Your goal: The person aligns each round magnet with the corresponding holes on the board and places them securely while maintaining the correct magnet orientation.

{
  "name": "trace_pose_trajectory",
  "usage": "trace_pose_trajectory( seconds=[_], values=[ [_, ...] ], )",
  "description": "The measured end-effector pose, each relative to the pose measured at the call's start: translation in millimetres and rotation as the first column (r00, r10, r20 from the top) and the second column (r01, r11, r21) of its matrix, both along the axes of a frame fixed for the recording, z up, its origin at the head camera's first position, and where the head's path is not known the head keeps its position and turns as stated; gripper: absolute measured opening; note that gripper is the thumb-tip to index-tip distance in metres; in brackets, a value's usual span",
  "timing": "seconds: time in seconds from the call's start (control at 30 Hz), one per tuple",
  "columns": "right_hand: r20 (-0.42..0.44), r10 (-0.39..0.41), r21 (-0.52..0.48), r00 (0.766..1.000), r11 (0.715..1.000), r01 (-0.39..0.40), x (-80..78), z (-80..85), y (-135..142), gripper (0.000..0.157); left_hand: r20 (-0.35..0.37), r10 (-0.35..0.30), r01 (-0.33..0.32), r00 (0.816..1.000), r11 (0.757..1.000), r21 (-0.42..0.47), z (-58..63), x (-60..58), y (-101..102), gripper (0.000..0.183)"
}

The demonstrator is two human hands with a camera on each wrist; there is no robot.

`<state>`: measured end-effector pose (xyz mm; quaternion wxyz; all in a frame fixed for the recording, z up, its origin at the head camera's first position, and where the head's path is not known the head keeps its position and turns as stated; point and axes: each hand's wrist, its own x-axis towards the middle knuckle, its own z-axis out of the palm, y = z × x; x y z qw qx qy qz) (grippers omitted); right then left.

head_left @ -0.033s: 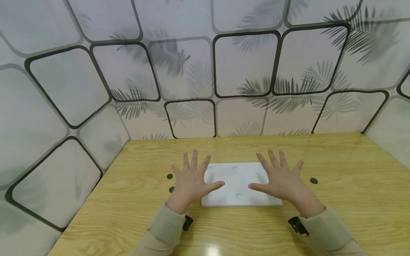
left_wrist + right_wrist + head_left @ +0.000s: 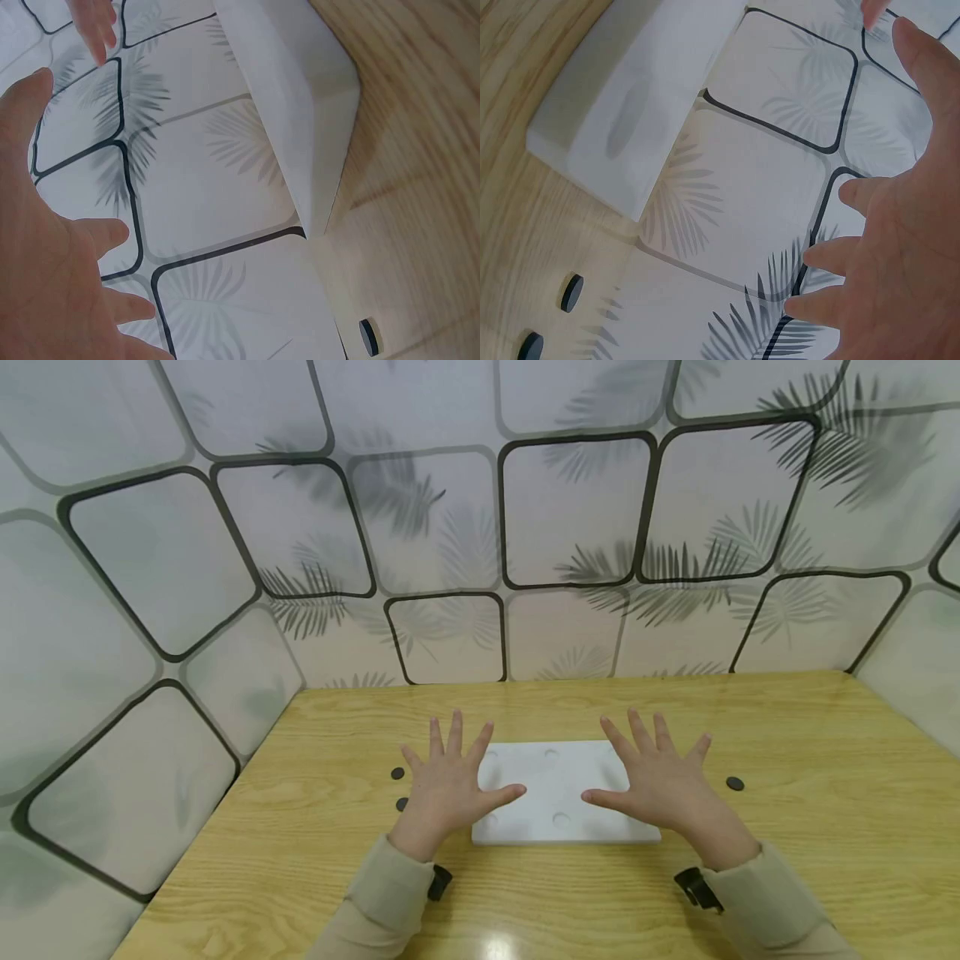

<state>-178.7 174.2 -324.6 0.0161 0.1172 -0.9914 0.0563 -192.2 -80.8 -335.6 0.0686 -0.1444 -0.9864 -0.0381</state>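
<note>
My left hand hovers with fingers spread over the left end of a white rectangular board. Over its right end is my right hand, fingers likewise splayed and palm facing down. Both hold nothing. Shallow round recesses mark the board's top, some of them hidden behind the hands. Left of my left hand lie two small dark discs, a farther disc and a nearer disc beside the wrist. To the right of my right hand is another dark disc. The right wrist view shows two discs, one being this disc.
A light wooden table carries everything. Behind it and along the sides rise pale walls patterned with dark rounded outlines and palm leaves. Black wrist devices sit at both beige cuffs, including the right device.
</note>
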Motion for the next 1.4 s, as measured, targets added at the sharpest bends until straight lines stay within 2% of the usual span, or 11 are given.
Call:
trace_pose_trajectory(
  seconds=[0.43, 0.77, 0.9, 1.1, 1.27, 1.4],
  values=[
    [-0.008, 0.010, 0.001, 1.000, 1.000, -0.010, 0.5, -0.8, 0.7, 0.104, 0.015, -0.003, 0.003, 1.000, 1.000, 0.002, -0.6, 0.3, 1.0, 0.092],
    [-0.023, 0.007, -0.004, 1.000, 1.000, -0.007, 1.5, 1.6, -0.3, 0.101, 0.016, -0.001, 0.001, 1.000, 1.000, 0.002, -0.3, 0.5, 1.4, 0.092],
    [-0.059, 0.020, -0.003, 0.998, 1.000, -0.020, 0.9, 2.1, 0.0, 0.097, 0.000, 0.002, -0.002, 1.000, 1.000, 0.001, 0.4, 0.4, 1.4, 0.091],
    [-0.189, 0.043, -0.045, 0.981, 0.998, -0.052, -3.6, 2.1, -0.6, 0.079, -0.112, -0.015, 0.022, 0.994, 0.998, 0.066, 1.8, -0.5, 1.5, 0.078],
    [-0.354, 0.073, -0.110, 0.933, 0.987, -0.119, -7.0, 4.4, -1.6, 0.059, -0.226, -0.037, 0.069, 0.973, 0.988, 0.136, 2.7, -1.6, 1.3, 0.067],
    [-0.419, 0.086, -0.140, 0.904, 0.977, -0.158, -6.7, 5.3, -1.5, 0.049, -0.302, -0.057, 0.104, 0.952, 0.985, 0.141, 1.3, -2.7, 0.9, 0.061]
  ],
)
